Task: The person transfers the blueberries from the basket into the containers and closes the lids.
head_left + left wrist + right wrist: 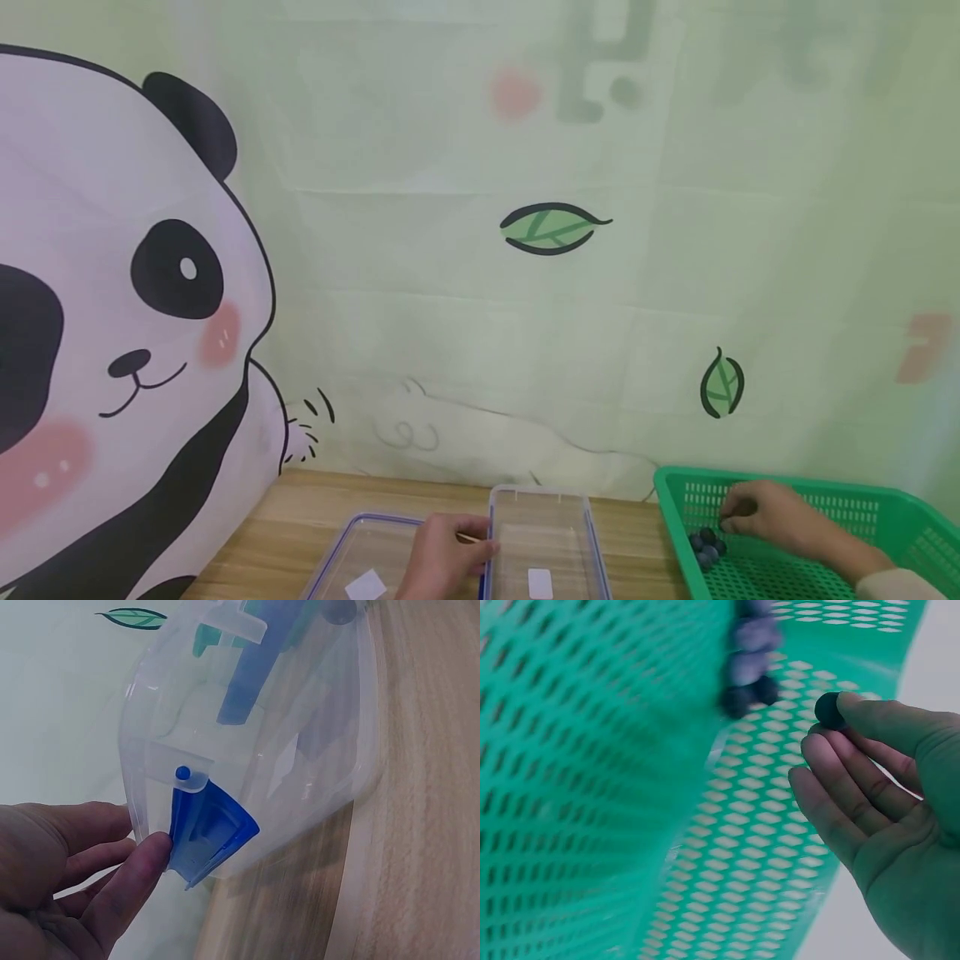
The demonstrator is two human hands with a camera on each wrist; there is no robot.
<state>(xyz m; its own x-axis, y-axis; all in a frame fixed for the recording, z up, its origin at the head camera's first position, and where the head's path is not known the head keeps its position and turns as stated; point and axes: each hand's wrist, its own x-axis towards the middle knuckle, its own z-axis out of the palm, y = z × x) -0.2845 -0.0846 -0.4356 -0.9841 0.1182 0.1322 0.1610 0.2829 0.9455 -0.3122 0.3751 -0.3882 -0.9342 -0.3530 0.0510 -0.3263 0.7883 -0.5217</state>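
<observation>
A clear plastic box (540,490) with blue latches stands on the wooden table. Its left wall is held at the rim by my left hand (446,554); in the left wrist view the thumb lies beside a blue latch (214,825) and the other fingers are behind. Over the green basket (675,525), my right hand (776,512) pinches one dark blueberry (829,711) between thumb and fingertips. Several more blueberries (707,550) lie clustered at the basket's left side. A round dark berry (339,610) shows inside the box.
Left of the box lies another clear container part with a blue edge (386,517) and a white label (366,585). A cloth printed with a panda (180,183) and leaves hangs behind the wooden table (633,542).
</observation>
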